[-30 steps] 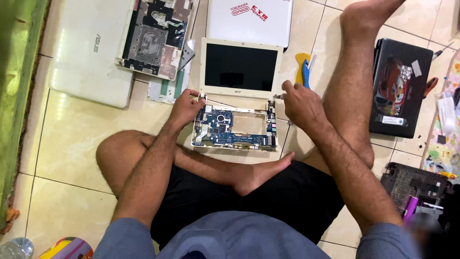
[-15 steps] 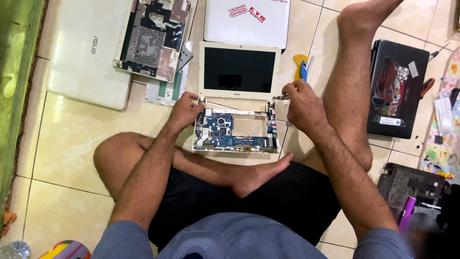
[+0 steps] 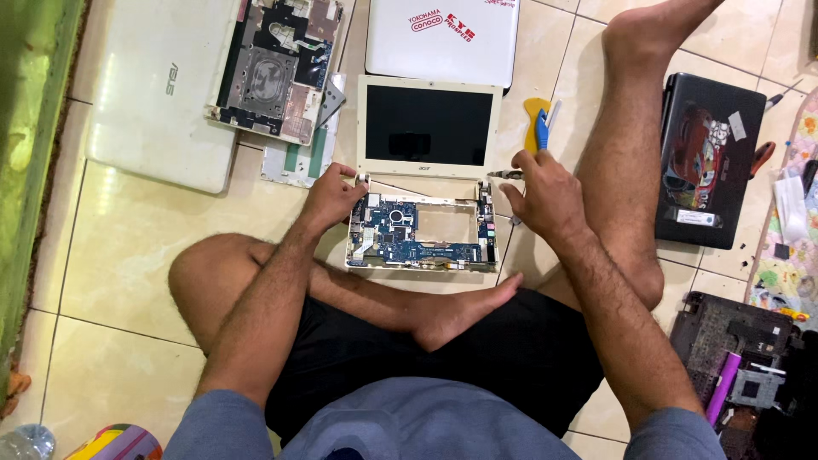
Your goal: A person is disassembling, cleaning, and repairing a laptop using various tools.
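The small white laptop (image 3: 423, 183) lies on the tiled floor (image 3: 128, 247) directly in front of the seated person, between the folded left leg and the outstretched right leg. Its lid stands open, with a dark, unlit screen in a cream bezel. The base has no keyboard or top cover: a blue circuit board (image 3: 400, 238) is exposed, with a rectangular empty bay just right of centre, all framed by the white lower shell.

The left hand (image 3: 332, 200) rests at the left hinge corner of the base, fingers curled and pinching the edge of the shell there. The right hand (image 3: 545, 196) sits at the right hinge corner, closed around a slim metal tool (image 3: 505, 175) whose tip points toward that hinge.

Surrounding items:
- A blue and yellow handled tool (image 3: 538, 123) lies on the floor just right of the screen.
- A closed white laptop (image 3: 443, 38) lies just behind the screen.
- A large white laptop (image 3: 153, 94) lies to the far left, with a stripped chassis (image 3: 277, 68) resting on its right edge.
- A black laptop (image 3: 711, 158) with stickers lies beyond the right leg.
- A dismantled dark chassis (image 3: 733, 349) with a purple cylinder lies at lower right.
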